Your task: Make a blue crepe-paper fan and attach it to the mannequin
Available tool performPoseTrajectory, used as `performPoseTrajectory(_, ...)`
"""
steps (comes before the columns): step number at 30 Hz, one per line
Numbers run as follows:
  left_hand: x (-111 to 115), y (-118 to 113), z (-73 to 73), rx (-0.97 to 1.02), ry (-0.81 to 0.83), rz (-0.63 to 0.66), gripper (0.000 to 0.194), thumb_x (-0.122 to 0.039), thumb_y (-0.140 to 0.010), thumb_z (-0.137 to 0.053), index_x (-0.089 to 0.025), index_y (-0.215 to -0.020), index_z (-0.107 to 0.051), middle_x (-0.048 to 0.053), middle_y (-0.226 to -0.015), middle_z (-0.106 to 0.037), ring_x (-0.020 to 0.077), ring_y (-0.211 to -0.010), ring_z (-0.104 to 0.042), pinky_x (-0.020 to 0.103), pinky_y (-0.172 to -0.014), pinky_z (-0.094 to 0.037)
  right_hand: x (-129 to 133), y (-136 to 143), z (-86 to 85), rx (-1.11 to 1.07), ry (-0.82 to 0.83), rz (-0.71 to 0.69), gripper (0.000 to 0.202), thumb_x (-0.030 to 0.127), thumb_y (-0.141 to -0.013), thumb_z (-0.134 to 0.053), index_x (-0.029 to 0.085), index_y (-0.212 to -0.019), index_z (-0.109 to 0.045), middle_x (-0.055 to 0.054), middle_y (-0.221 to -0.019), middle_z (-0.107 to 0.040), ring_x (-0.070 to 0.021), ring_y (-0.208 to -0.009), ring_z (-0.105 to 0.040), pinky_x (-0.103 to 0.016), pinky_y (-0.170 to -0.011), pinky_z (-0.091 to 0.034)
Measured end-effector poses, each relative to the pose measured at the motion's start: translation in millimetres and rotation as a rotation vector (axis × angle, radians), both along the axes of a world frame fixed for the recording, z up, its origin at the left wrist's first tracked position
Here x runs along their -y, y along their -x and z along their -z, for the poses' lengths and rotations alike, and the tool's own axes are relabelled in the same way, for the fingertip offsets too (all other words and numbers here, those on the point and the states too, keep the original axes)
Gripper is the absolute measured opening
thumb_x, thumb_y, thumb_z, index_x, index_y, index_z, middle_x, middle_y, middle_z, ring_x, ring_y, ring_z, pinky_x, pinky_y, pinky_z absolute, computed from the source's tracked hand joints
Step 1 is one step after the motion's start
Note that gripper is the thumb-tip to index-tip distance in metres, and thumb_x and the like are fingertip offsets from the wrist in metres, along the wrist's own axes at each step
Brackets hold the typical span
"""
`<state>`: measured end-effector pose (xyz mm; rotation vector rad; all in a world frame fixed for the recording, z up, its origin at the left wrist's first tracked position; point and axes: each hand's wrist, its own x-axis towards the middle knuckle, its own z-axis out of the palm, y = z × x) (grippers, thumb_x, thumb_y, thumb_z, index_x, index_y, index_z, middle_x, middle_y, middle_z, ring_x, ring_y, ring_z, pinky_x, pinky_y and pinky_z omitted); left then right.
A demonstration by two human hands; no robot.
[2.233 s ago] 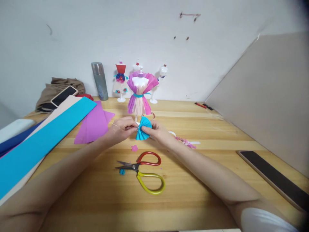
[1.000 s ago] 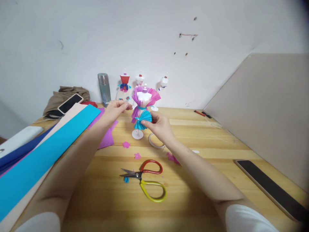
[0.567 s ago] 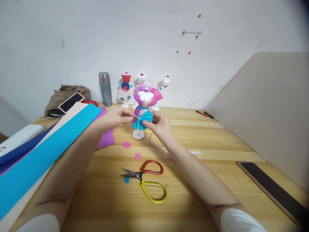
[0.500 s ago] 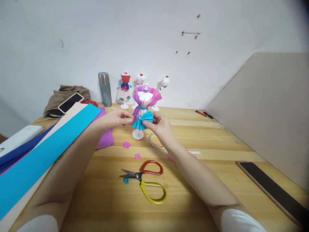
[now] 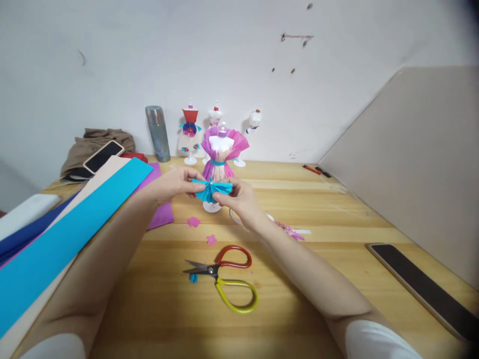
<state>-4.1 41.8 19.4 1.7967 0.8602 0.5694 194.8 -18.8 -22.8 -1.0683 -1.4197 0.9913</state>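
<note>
A pleated blue paper bow [image 5: 210, 192] is spread between my two hands, held up before a small dress form [image 5: 220, 144]. My left hand [image 5: 178, 184] pinches its left end between thumb and fingers. On the other side my right hand [image 5: 239, 199] grips the right part, thumb in front of the folds. The dress form wears a purple and pink paper dress with a blue band at the waist; the bow partly covers its lower skirt. Nearer to me, scissors [image 5: 213, 270] with a red and a yellow handle lie spread on the wooden table.
Pink paper flowers [image 5: 193, 222] and a small blue scrap [image 5: 193, 278] lie around the scissors. Coloured paper strips [image 5: 97, 214] are stacked at left, near a flask [image 5: 157, 134]. Several dressed forms [image 5: 190, 127] stand by the wall. A phone [image 5: 419, 284] lies at right.
The bow has come away from the dress form's skirt, slightly toward me and to the left. My left hand, before just beside it, now pinches its left end. The view has shifted a little.
</note>
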Motion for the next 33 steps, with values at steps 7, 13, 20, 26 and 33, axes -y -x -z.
performPoseTrajectory(7,4.7,2.5,-8.1,-0.26,-0.318,0.116,0.024,-0.041,-0.075,-0.068,-0.018,-0.078,-0.074,-0.001,-0.07,-0.068,0.0131,-0.067,-0.058,0.023,-0.061,-0.041,16.9,-5.7,-10.2,0.555,-0.355,0.124,0.026,0.023,-0.079,-0.074,0.02,-0.105,-0.071,-0.007,-0.091,-0.076,-0.0182,-0.073,-0.066,-0.032,-0.069,-0.05)
performPoseTrajectory(13,16.4,-5.6,-13.4,-0.246,-0.269,0.119,0.024,-0.041,-0.078,-0.066,-0.018,-0.076,-0.072,-0.001,-0.069,-0.068,0.0135,-0.067,-0.06,0.022,-0.059,-0.043,15.8,-0.9,-4.2,0.548,-0.365,0.074,0.013,0.017,-0.08,-0.072,0.02,-0.091,-0.075,-0.003,-0.081,-0.074,-0.0157,-0.068,-0.064,-0.03,-0.066,-0.048)
performPoseTrajectory(20,11.7,-2.4,-14.3,-0.001,-0.158,0.138,0.036,-0.042,-0.076,-0.075,-0.018,-0.102,-0.072,0.004,-0.098,-0.075,0.0231,-0.1,-0.068,0.035,-0.089,-0.053,-3.6,-5.4,2.5,0.025,-0.215,0.187,0.022,0.031,-0.069,-0.077,0.019,-0.086,-0.072,-0.001,-0.069,-0.068,-0.0143,-0.062,-0.06,-0.03,-0.061,-0.052)
performPoseTrajectory(26,4.6,-8.2,0.4,0.078,-0.025,0.076,0.03,-0.04,-0.07,-0.079,-0.018,-0.09,-0.073,0.002,-0.088,-0.076,0.0187,-0.083,-0.069,0.03,-0.078,-0.054,-10.9,-6.6,7.6,0.02,-0.17,0.205,0.027,0.036,-0.067,-0.08,0.019,-0.086,-0.071,0.0,-0.068,-0.066,-0.0137,-0.06,-0.059,-0.03,-0.06,-0.051)
performPoseTrajectory(33,1.7,-8.9,3.1,0.125,-0.092,-0.046,0.028,-0.04,-0.069,-0.078,-0.016,-0.08,-0.07,0.0,-0.076,-0.07,0.0124,-0.069,-0.062,0.025,-0.07,-0.052,-7.4,-5.4,5.7,0.321,-0.329,0.261,0.016,0.03,-0.076,-0.074,0.018,-0.087,-0.072,-0.001,-0.071,-0.07,-0.0134,-0.059,-0.058,-0.03,-0.063,-0.047)
